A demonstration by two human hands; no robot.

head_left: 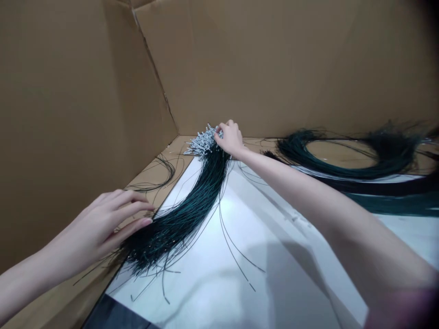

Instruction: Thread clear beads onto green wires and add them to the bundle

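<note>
Bunch of thin dark green wire-like strands (195,201) is looking mostly gathered, strays not so much

Right hand (230,137) is curling over the bumpy white tips (202,142), can't tell if it's really gripping; left hand (118,214) is reaching out open beside the near end. The bunch is lying diagonally on the flat white surface (222,288), with loose strands poking out, so I'd say tidying is remaining. A looped dark green bundle (343,171) is sitting apart on the right. Tan cardboard walls (308,59) are boxing in the back and left; more elbow room is opening nearer the person.
</note>
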